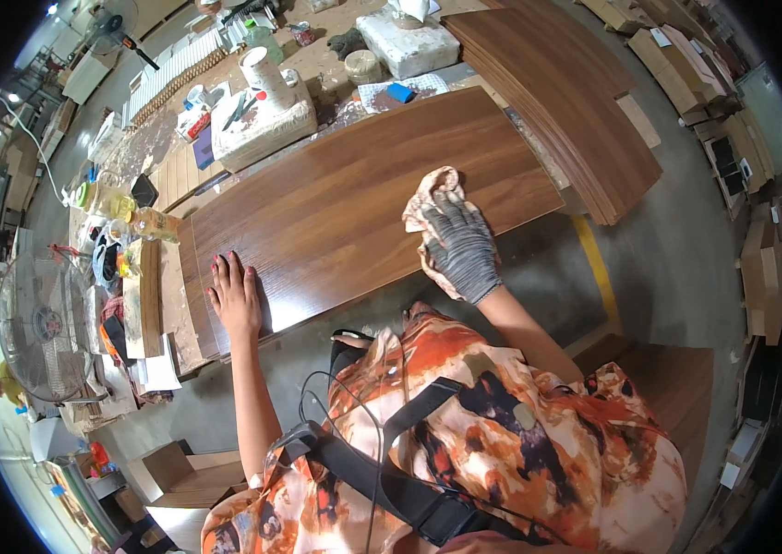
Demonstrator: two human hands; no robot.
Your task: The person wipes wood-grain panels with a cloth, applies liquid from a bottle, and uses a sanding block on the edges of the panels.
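Observation:
A long brown wood-grain panel [345, 198] lies flat across the workbench in front of me. My left hand [236, 297] is bare and rests on the panel near its left end, fingers stretched out. In a grey knitted glove, my right hand [460, 245] presses a crumpled, pale stained rag [433, 192] onto the panel toward its right end. The rag bunches out past the fingertips and under the palm.
Stacked brown panels [557, 102] lie at the far right. Beyond my panel stand a white, stained block with a cup [266, 111] and another white block [408, 42]. Bottles [153, 224] crowd the left end, beside a caged fan [45, 319]. Cartons [765, 277] line the right.

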